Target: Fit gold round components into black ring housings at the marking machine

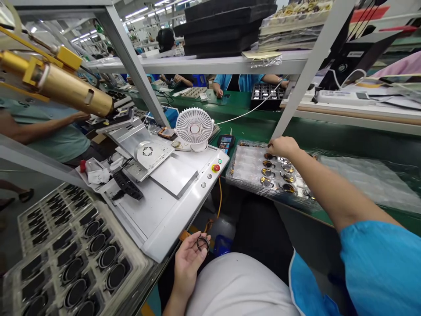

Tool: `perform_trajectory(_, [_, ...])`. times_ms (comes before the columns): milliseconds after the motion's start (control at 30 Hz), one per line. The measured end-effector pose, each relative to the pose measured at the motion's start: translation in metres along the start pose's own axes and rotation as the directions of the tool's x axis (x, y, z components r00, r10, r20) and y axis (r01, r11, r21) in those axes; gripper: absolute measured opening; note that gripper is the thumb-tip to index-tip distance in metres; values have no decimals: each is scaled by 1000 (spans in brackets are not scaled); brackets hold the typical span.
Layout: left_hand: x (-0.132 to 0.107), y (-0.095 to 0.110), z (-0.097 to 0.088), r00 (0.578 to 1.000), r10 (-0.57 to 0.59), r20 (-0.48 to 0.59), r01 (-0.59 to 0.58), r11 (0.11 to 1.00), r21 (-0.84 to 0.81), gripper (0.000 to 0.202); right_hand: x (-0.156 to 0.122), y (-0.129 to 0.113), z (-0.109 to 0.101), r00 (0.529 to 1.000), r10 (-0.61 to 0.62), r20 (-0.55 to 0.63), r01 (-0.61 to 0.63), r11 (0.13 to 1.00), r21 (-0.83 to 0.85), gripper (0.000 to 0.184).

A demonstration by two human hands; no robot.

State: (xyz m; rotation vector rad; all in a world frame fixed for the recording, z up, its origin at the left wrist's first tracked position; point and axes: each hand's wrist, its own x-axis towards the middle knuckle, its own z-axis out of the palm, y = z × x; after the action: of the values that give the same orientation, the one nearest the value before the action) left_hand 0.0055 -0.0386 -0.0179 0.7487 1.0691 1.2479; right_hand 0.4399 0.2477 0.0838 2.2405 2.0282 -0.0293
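Observation:
My left hand (187, 265) is turned palm up near the bottom of the view, with a small dark ring (203, 244) held at its fingertips. My right hand (283, 147) reaches out over the far edge of a clear plastic tray (245, 164). Its fingers bunch downward at the tray's top row, and whether they pinch anything is hidden. The tray holds several round parts with gold and dark faces (267, 172), set in rows on a green conveyor belt (315, 140). A sheet of clear plastic film (368, 175) lies to the right of the tray.
A white machine (171, 206) with a red stop button (216, 167) stands left of my hands, beside a white fan (194, 129). A large tray of black round parts (82, 259) sits lower left. A gold cylinder (62, 85) juts in upper left. A co-worker's arm (49, 120) reaches in at left. Shelf posts (131, 66) rise above.

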Motion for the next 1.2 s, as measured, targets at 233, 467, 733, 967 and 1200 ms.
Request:
perform_trajectory(233, [5, 9, -2, 991, -7, 131, 8, 1000, -7, 47, -67, -70, 7, 974, -158, -163, 224, 785, 577, 40])
perform_trajectory(467, [26, 41, 25, 955, 114, 272, -86, 990, -114, 54, -167, -177, 11, 751, -444, -489, 548, 6, 837, 17])
perform_trajectory(733, [23, 61, 15, 927, 4, 376, 39, 994, -106, 71, -193, -215, 13, 545, -611, -574, 723, -3, 691, 16])
perform_trajectory(967, [21, 52, 3, 982, 37, 187, -14, 992, -124, 74, -148, -244, 6, 751, -528, -396, 517, 98, 850, 13])
perform_trajectory(1200, [10, 54, -4, 978, 127, 167, -124, 992, -32, 85, -72, -275, -8, 974, -222, 55, -12, 188, 982, 23])
